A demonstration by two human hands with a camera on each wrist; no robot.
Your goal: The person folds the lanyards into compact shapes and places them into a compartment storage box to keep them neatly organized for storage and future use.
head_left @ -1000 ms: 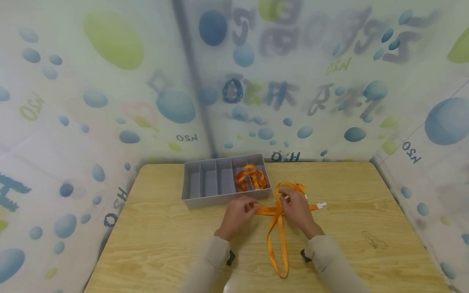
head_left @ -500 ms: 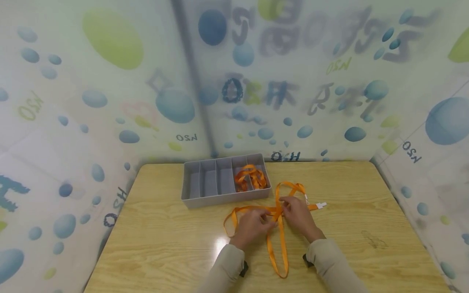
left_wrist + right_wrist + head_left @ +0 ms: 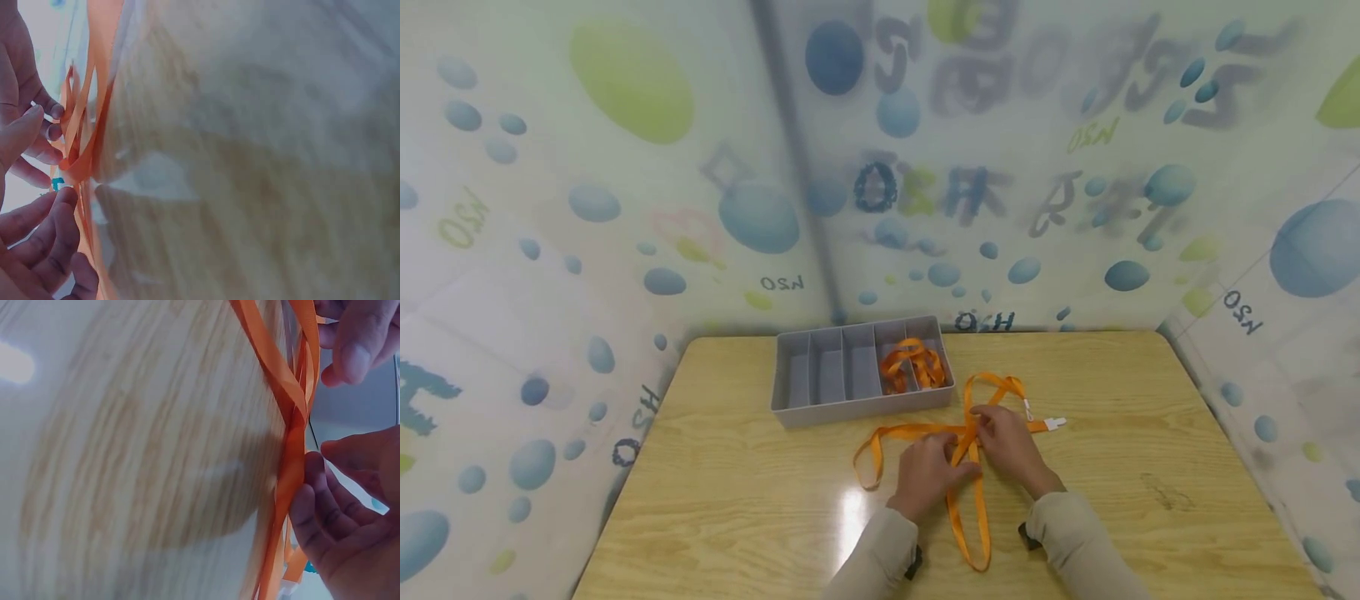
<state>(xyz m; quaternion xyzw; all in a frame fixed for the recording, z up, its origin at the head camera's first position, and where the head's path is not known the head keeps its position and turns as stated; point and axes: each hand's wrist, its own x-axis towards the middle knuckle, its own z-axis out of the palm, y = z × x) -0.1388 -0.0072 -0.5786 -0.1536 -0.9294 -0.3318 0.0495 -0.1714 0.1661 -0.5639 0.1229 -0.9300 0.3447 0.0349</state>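
An orange lanyard [image 3: 967, 427] lies on the table in a bundle, its straps crossing between the two hands. Loops spread to the left, toward the front edge and to the back. A white clip [image 3: 1054, 423] ends one strap on the right. My left hand [image 3: 928, 468] is just left of the front loop, thumb and fingers parted close to the strap. At the crossing, my right hand [image 3: 1009, 442] touches the lanyard with its fingertips; in the right wrist view these fingers [image 3: 305, 506] lie along the strap, thumb apart from it. Both hands also show in the left wrist view beside the lanyard [image 3: 78, 165].
Behind the left hand stands a grey divided tray [image 3: 853, 408]. Orange straps [image 3: 916, 367] lie coiled in its two right compartments; the others hold nothing visible. The wooden table [image 3: 737, 517] meets printed walls [image 3: 895, 275] at the back.
The left hand let go of the left stretch of lanyard, came right to the crossing, then moved slightly toward the front. A loop now rests at left. The right hand shifted little.
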